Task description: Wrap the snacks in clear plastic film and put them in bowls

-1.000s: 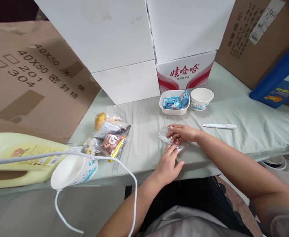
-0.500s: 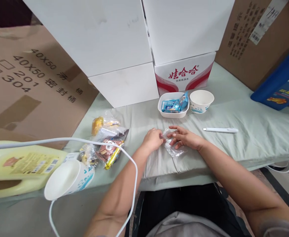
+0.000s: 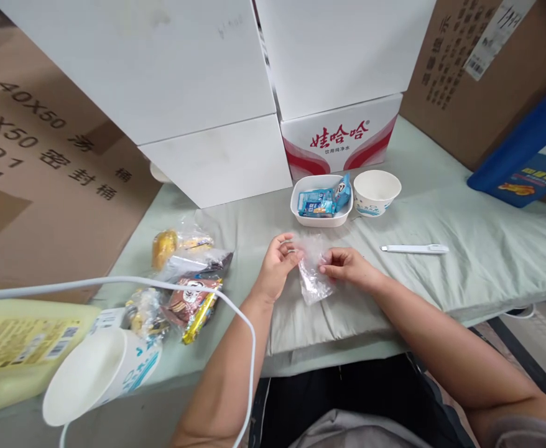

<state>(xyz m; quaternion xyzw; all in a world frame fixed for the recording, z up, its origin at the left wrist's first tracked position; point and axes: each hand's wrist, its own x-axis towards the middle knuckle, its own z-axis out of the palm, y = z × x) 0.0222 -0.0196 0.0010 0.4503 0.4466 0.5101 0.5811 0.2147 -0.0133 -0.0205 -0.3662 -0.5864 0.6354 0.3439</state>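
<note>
Your left hand (image 3: 277, 264) and right hand (image 3: 347, 267) are both pinched onto the top edge of a small clear plastic bag (image 3: 313, 274), one hand on each side of its mouth. The hands sit close together, with the bag hanging between them just above the pale green cloth (image 3: 464, 249) that covers the table. The bag looks empty, though it is too crumpled and see-through to be certain. Whether its mouth is already parted cannot be told from here.

Judging by how things lie, the packing work looks to be at an early point: the bag is in hand, nothing appears to be inside it, and the snacks lie outside it.

At ten o'clock from the bag, well apart from it, lies a loose heap of wrapped snacks (image 3: 186, 286) in clear and coloured packets. At twelve o'clock, near the bag, a white rectangular dish (image 3: 320, 218) holds blue snack packets (image 3: 322, 200). Just beside the dish, at one o'clock, stands an empty paper bowl (image 3: 376, 191). At three o'clock a white pen (image 3: 415, 249) lies flat on the cloth.

At eight o'clock, near the table's front edge, a paper cup (image 3: 100, 379) lies tipped on its side beside a yellow jug (image 3: 16, 348). A white cable (image 3: 161, 286) arcs across the near view. White boxes (image 3: 198, 93) and brown cartons (image 3: 44, 186) are stacked behind.
</note>
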